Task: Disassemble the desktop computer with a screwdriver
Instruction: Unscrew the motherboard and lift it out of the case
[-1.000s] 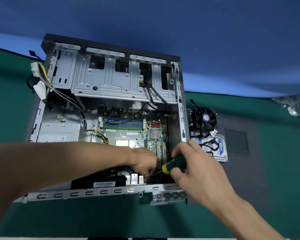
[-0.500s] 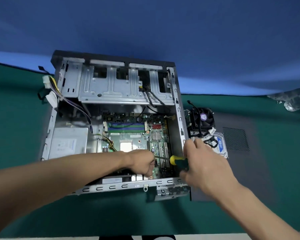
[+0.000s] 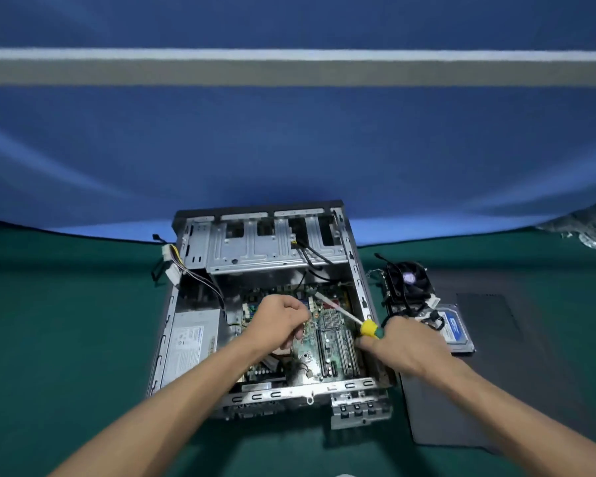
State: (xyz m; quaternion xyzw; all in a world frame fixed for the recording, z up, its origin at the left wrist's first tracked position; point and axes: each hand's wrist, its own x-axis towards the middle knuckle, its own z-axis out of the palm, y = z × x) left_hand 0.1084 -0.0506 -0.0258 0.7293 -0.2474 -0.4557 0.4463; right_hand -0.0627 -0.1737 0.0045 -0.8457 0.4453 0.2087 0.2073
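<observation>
Head camera looks forward and down (wide-angle) over the computer case

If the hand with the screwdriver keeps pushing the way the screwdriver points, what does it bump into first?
Probably the motherboard. The right hand aims the screwdriver up-left into the computer case, its tip near the left hand. Depth is unclear, so it may meet those fingers first.

fan right of case
</observation>
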